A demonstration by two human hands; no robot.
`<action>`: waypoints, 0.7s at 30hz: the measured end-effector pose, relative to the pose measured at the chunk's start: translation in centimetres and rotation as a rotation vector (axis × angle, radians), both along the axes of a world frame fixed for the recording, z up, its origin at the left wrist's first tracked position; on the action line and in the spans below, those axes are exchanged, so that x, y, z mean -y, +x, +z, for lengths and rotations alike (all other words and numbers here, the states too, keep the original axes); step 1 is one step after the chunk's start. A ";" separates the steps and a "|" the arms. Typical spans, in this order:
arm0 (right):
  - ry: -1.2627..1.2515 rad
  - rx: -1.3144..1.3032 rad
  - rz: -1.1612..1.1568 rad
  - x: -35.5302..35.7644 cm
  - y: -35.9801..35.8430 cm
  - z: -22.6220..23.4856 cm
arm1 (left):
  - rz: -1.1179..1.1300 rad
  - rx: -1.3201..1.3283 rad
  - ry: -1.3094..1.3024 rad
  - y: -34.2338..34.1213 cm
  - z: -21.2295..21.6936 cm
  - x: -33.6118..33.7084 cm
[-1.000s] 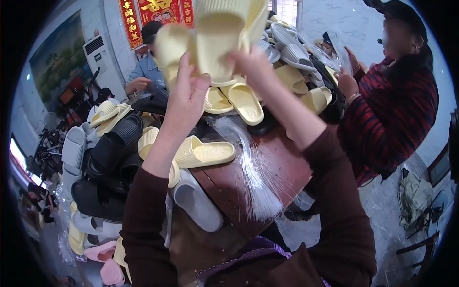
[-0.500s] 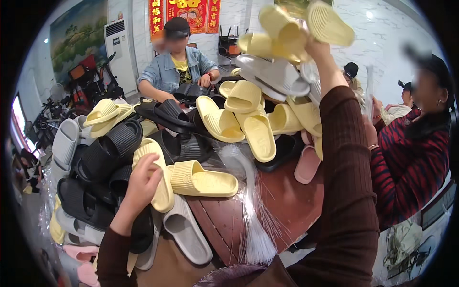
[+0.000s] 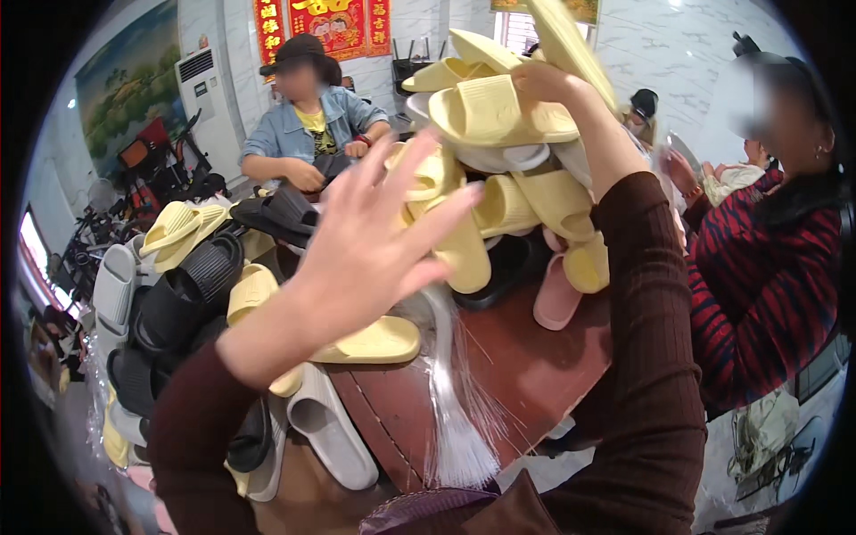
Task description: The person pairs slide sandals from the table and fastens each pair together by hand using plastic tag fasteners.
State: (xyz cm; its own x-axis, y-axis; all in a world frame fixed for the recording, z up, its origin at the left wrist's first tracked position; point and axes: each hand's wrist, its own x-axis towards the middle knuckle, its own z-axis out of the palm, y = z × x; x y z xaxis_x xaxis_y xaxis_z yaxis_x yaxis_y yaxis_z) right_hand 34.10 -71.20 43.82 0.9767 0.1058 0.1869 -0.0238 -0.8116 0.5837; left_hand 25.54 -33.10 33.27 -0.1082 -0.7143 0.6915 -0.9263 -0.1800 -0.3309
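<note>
Yellow slippers (image 3: 490, 111) lowered, hands (image 3: 370, 236) closer together.

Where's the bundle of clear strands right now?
In the head view, the bundle lies on the red-brown table, low and just right of centre, with a yellow slipper to its upper left and a grey slipper farther left.

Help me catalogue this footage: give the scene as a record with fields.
Left hand: raised, spread open, nothing visibly held
Right hand: touching pale yellow ridged slippers; grip partly hidden
Surface: reddish-brown table
On it: bundle of thin, clear strands
Left of strands: black ridged slippers, grey slipper
Others: person in blue denim jacket; person in red-and-black striped top
</note>
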 end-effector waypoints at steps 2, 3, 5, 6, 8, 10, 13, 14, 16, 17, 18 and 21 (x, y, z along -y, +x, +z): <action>0.546 -0.041 0.069 -3.9 -3.0 0.7 | 0.038 0.100 -0.028 1.1 1.1 6.0; 0.711 -0.106 0.117 -4.9 -4.8 1.0 | 0.137 0.107 -0.014 2.7 0.9 8.9; 0.952 -0.113 0.200 -4.1 -7.2 -0.4 | 0.216 0.119 0.012 5.9 -0.7 13.6; 1.174 -0.124 0.294 -3.1 -8.3 -0.4 | 0.265 0.038 0.011 6.5 -1.1 15.1; 1.152 0.060 0.291 -0.8 -10.2 -1.1 | 0.285 -0.046 0.016 7.4 -2.3 17.8; 1.084 0.381 0.332 1.0 -11.5 -1.8 | 0.259 -0.093 -0.004 8.1 -2.9 18.5; 1.138 0.511 0.262 0.1 -13.4 -3.7 | 0.246 -0.144 -0.025 9.0 -2.7 18.7; 1.161 0.574 0.231 -0.5 -13.8 -4.5 | 0.236 -0.165 -0.045 9.3 -2.3 18.7; 0.943 0.577 0.206 -1.7 -13.6 -6.6 | 0.236 -0.191 -0.060 9.7 -1.8 18.7; 0.718 0.583 0.181 -2.4 -13.3 -7.7 | 0.224 -0.168 -0.068 9.9 -1.6 18.6; 0.488 0.592 0.151 -2.5 -13.0 -8.3 | 0.204 -0.140 -0.077 10.1 -1.2 18.8; 0.413 0.554 0.088 -2.3 -11.9 -9.3 | 0.176 -0.102 -0.085 10.1 -1.5 17.8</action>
State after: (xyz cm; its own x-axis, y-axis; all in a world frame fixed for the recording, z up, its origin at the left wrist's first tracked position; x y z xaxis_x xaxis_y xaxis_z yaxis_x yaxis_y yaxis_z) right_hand 22.17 -68.91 34.57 0.7166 -0.0071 0.6975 -0.1530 -0.9772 0.1473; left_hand 35.64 -50.93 31.77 0.0863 -0.6548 0.7508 -0.9062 -0.3647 -0.2140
